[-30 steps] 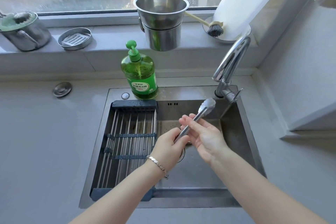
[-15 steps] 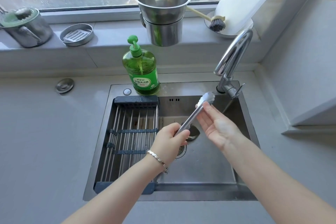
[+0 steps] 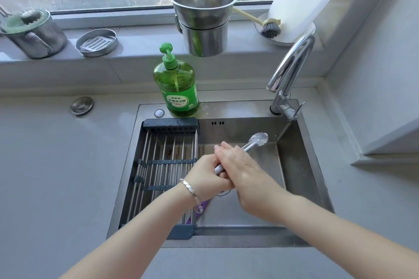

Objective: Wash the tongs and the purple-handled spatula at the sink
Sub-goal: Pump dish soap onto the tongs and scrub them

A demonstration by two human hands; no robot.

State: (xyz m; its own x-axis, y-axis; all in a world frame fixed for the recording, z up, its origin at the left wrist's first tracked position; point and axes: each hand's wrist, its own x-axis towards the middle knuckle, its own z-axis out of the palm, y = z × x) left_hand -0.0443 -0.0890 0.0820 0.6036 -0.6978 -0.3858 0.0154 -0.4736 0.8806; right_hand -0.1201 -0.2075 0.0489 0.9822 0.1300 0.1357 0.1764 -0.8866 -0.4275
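Over the steel sink I hold metal tongs, scalloped tip pointing up and right toward the tap. My left hand grips the handle end. My right hand is wrapped over the middle of the tongs, its fingers lying across the shaft just above the left hand. A purple handle of the spatula shows under my left wrist, lying in the sink by the rack's right edge; its blade is hidden.
A roll-up drying rack covers the sink's left half. Green dish soap bottle stands at the sink's back rim, the tap at back right. Steel pots, a dish brush and a small tin sit on the windowsill.
My right hand slid from the tongs' tip down the shaft to close over the middle, beside the left hand. The tongs dipped lower into the sink.
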